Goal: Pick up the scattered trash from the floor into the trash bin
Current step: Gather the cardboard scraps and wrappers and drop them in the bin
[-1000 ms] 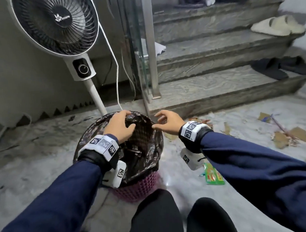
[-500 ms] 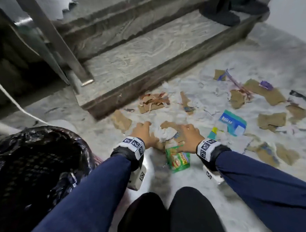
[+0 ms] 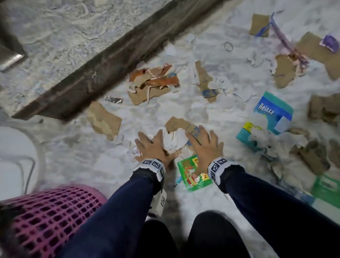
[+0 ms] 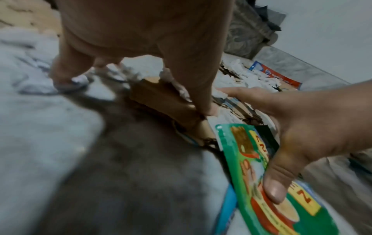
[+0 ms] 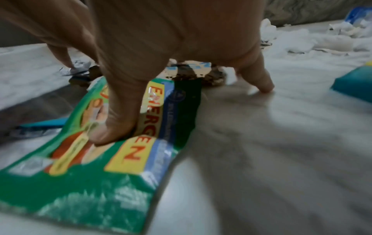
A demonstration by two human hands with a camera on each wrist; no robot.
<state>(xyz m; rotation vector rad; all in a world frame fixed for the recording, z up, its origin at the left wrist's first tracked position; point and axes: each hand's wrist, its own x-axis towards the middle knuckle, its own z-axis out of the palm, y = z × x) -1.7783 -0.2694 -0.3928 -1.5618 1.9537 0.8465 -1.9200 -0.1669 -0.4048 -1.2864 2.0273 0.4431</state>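
1. A moment ago my hands were at the rim of the trash bin [image 3: 51, 212]; now both are down on the floor [image 3: 84, 165] among the scattered trash, with the bin at my left knee.
2. My left hand [image 3: 153, 147] lies spread and flat, fingers straight, against the near pile of crumpled paper and torn cardboard [image 3: 175, 136], gripping nothing.
3. My right hand [image 3: 203, 146] is likewise spread on the pile's other side, its thumb pressing the green sachet [image 3: 193, 175].
4. I judge that a fresh scoop is starting: the pile sits between my palms, not yet lifted.
5. Much trash lies beyond, including the blue Relaxa pack [image 3: 272, 111].
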